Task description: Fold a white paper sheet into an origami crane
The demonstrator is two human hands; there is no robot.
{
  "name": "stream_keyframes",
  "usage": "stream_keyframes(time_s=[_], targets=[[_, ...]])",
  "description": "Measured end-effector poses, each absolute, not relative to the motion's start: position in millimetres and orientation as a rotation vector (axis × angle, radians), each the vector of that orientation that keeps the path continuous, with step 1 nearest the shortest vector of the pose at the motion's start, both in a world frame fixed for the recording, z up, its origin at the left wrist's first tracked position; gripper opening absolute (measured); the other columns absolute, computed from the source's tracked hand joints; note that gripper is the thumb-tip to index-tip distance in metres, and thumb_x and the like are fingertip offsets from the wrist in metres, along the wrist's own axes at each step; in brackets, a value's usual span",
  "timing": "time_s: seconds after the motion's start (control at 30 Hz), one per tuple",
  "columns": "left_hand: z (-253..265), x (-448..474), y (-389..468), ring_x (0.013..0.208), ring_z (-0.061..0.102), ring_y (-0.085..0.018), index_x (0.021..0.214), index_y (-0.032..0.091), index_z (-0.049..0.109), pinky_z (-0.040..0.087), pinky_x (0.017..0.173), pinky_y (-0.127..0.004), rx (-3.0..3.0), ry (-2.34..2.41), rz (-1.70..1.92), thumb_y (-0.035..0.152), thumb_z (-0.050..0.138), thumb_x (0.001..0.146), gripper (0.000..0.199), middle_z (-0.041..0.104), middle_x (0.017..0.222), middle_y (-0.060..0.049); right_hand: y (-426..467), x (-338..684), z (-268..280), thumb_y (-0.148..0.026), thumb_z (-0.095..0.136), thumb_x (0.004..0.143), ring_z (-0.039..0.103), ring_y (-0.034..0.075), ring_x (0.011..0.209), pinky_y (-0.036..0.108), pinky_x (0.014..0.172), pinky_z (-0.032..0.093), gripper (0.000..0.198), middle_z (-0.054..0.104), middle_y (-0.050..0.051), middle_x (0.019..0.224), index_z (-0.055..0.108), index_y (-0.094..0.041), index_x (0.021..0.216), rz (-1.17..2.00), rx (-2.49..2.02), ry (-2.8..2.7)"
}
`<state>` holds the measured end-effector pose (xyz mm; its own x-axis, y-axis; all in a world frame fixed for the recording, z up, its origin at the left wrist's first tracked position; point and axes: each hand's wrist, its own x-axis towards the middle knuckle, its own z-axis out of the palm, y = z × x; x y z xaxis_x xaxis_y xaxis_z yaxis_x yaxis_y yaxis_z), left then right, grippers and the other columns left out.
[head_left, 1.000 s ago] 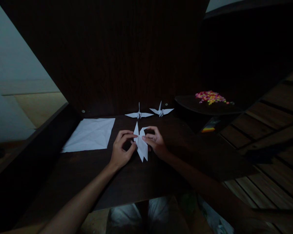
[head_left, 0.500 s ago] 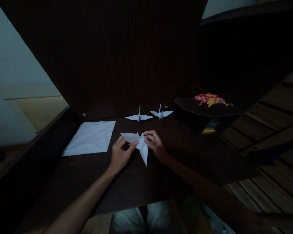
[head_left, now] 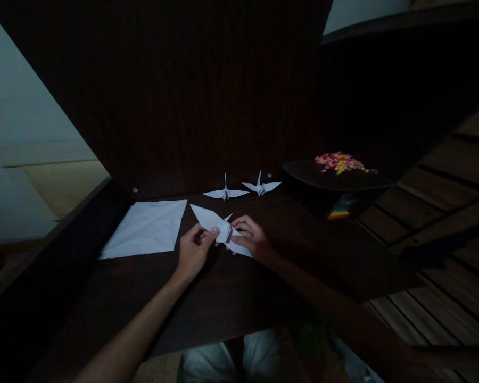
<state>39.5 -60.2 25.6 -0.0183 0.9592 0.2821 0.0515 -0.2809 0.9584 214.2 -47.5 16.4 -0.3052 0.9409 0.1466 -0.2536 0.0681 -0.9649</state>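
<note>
A white folded paper crane (head_left: 211,219) is held between my two hands above the dark desk (head_left: 207,303). My left hand (head_left: 194,249) pinches its body, the thumb lying on top near the middle. One broad wing points up and to the left. My right hand (head_left: 252,239) grips the other wing, which slants down to the right past the thumb. A thin point sticks up between the hands. Some fingertips are hidden under the paper.
Two finished paper cranes (head_left: 225,193) stand by the back panel. A creased white sheet (head_left: 146,229) lies at the left. Small colourful pieces (head_left: 341,163) are heaped on a curved shelf (head_left: 323,183) at the right. A raised side board (head_left: 59,255) edges the desk.
The crane has been turned in my hands: the wing that pointed down toward me now slants to the lower right. My right thumb and fingers have shifted onto that wing.
</note>
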Motion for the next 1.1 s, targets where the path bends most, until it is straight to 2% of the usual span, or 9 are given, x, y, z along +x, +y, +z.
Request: stream_keyframes(time_s=[0.1,0.3,0.5,0.67,0.8,0.9,1.03,1.1], targets=[[28,39,-60,0.057,0.058,-0.012,0.085,0.015,0.065,0.046,0.057,-0.023,1.414,1.088,1.388,0.036,0.069,0.078,0.022,0.065,0.07,0.0,-48,213,19,-0.031,0.073,0.068,0.068,0.018,0.062,0.027,0.045,0.053,0.036,0.062,0.002,0.088,0.049,-0.021,0.093,1.496,-0.789,-1.283],[32,41,-63,0.059,0.059,-0.013,0.089,0.015,0.065,0.048,0.059,-0.024,1.387,1.071,1.404,0.034,0.07,0.077,0.023,0.066,0.072,0.0,-48,212,20,-0.036,0.074,0.069,0.068,0.018,0.06,0.025,0.043,0.053,0.036,0.064,0.003,0.086,0.052,-0.019,0.092,1.465,-0.803,-1.279],[32,42,-64,0.08,0.065,-0.017,0.091,0.016,0.065,0.051,0.071,-0.027,1.428,1.152,1.519,0.035,0.071,0.076,0.025,0.069,0.089,-0.004,-48,212,18,-0.033,0.069,0.075,0.063,0.015,0.068,0.024,0.049,0.053,0.021,0.06,0.002,0.08,0.055,-0.019,0.082,1.121,-0.838,-1.349],[35,37,-61,0.065,0.061,-0.013,0.086,0.016,0.063,0.049,0.062,-0.023,1.373,1.237,1.514,0.038,0.07,0.076,0.025,0.065,0.075,-0.001,-47,216,20,-0.029,0.063,0.081,0.058,0.016,0.076,0.026,0.055,0.052,0.01,0.058,0.004,0.088,0.058,-0.02,0.08,0.817,-0.901,-1.476],[37,36,-61,0.062,0.061,-0.013,0.085,0.017,0.062,0.05,0.06,-0.024,1.3,1.165,1.473,0.039,0.067,0.078,0.025,0.064,0.073,0.0,-48,218,22,-0.026,0.061,0.082,0.058,0.018,0.083,0.028,0.063,0.05,0.006,0.059,0.006,0.09,0.06,-0.021,0.08,0.636,-0.906,-1.558],[38,36,-63,0.066,0.062,-0.013,0.09,0.018,0.061,0.05,0.061,-0.024,1.309,1.111,1.481,0.036,0.069,0.076,0.024,0.064,0.079,-0.001,-47,217,18,-0.028,0.062,0.08,0.059,0.017,0.08,0.028,0.06,0.051,0.008,0.06,0.005,0.088,0.06,-0.02,0.08,0.738,-0.909,-1.544],[38,37,-66,0.069,0.061,-0.014,0.098,0.017,0.062,0.05,0.063,-0.025,1.414,1.108,1.469,0.034,0.072,0.073,0.032,0.065,0.085,-0.003,-43,214,12,-0.033,0.066,0.077,0.059,0.013,0.061,0.025,0.048,0.052,0.018,0.061,0.001,0.076,0.056,-0.019,0.081,1.099,-0.89,-1.42],[38,37,-67,0.073,0.062,-0.016,0.101,0.016,0.061,0.05,0.064,-0.025,1.446,1.074,1.43,0.033,0.073,0.073,0.035,0.064,0.084,-0.003,-43,213,12,-0.035,0.069,0.074,0.06,0.014,0.06,0.026,0.047,0.054,0.023,0.063,0.001,0.074,0.056,-0.018,0.08,1.215,-0.848,-1.377]])
